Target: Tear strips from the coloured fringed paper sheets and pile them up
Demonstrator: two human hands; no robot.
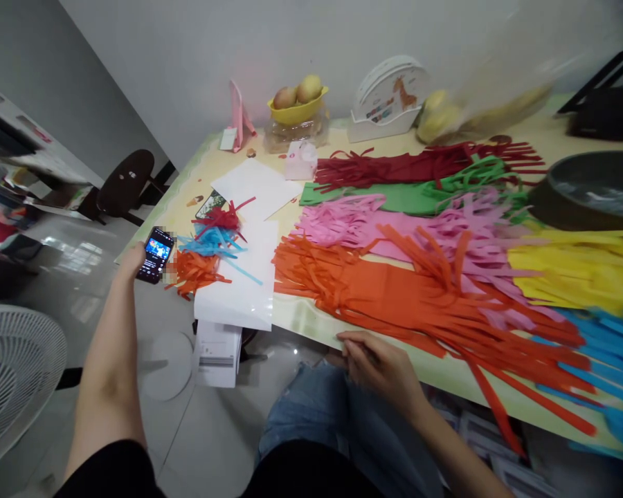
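Note:
My left hand (133, 260) grips a phone (154, 257) with a lit screen, held out past the table's left end. Beside the phone lies a small pile of shredded strips, with orange strips (200, 271), blue strips (212, 240) and red strips (221, 218). My right hand (381, 363) rests at the table's front edge with its fingers loosely curled together; nothing shows in them. Just beyond it lies an orange fringed sheet (384, 287). Behind that are a pink fringed sheet (394, 227), a green one (394, 197) and a dark red one (394, 169).
At the right are yellow strips (576, 266), blue strips (607, 353) and a dark round basin (561, 200). A yellow fruit bowl (298, 111), a white giraffe holder (387, 124) and a pink stand (237, 114) line the wall. White paper (257, 183) lies left; a fan (15, 387) stands on the floor.

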